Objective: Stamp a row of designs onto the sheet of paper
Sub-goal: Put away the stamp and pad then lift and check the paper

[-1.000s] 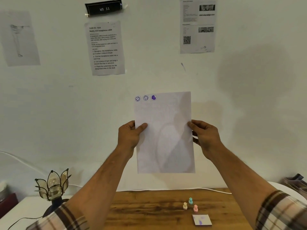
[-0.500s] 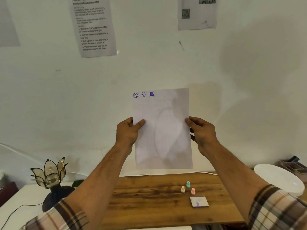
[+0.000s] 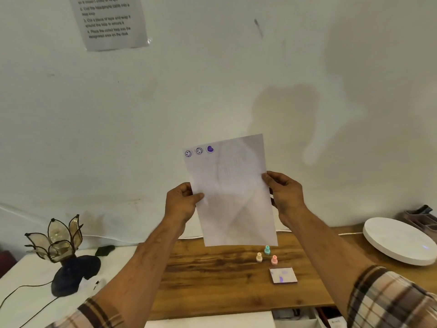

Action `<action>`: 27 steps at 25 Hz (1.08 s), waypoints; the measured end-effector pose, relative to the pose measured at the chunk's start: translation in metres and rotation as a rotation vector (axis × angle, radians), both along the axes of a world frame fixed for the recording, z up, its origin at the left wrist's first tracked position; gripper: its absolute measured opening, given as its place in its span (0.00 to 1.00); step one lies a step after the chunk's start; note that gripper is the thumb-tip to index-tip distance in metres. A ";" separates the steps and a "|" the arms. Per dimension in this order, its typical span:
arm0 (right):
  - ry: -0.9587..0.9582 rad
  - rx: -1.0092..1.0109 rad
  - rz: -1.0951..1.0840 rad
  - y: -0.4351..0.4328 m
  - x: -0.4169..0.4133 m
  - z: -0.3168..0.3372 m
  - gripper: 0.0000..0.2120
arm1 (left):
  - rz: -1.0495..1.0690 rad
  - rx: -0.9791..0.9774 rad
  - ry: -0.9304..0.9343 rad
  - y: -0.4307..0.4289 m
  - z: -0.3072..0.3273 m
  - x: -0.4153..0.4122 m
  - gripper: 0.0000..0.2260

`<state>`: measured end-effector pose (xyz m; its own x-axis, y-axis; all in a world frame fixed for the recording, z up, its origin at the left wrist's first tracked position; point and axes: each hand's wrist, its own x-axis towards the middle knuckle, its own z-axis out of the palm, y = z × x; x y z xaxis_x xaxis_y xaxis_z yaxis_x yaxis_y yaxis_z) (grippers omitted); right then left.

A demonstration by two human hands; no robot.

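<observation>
I hold a white sheet of paper upright in the air above the wooden desk, tilted slightly left. My left hand pinches its left edge and my right hand grips its right edge. Three purple stamped designs run along the sheet's top left: two smiley faces and a heart. Below the sheet, three small stamps stand on the desk: a teal one, a beige one and a pink one. A square ink pad with purple smears lies just in front of them.
A glass flower lamp on a dark base stands on the white surface at the left, its cable trailing forward. A white round disc rests at the right, with a dark tray behind it. Printed sheets hang on the wall.
The view has tipped downward, so more of the desk shows. Both hands have lowered the sheet toward the desk and tilted it slightly, keeping the same grip.
</observation>
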<state>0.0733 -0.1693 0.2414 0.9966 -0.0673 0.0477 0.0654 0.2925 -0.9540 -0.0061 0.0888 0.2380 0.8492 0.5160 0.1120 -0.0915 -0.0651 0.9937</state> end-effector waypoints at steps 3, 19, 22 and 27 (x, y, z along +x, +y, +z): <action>-0.107 -0.208 -0.111 0.003 0.012 -0.031 0.07 | 0.058 0.094 0.044 0.001 -0.029 0.010 0.15; -0.054 -1.022 0.171 0.019 0.047 -0.233 0.27 | -0.083 0.366 0.397 0.011 -0.219 0.060 0.21; -0.015 -1.047 0.192 0.025 0.057 -0.253 0.27 | -0.081 0.436 0.459 0.020 -0.245 0.067 0.22; 0.066 -1.108 0.262 0.038 0.068 -0.282 0.27 | -0.122 0.539 0.536 0.027 -0.280 0.076 0.24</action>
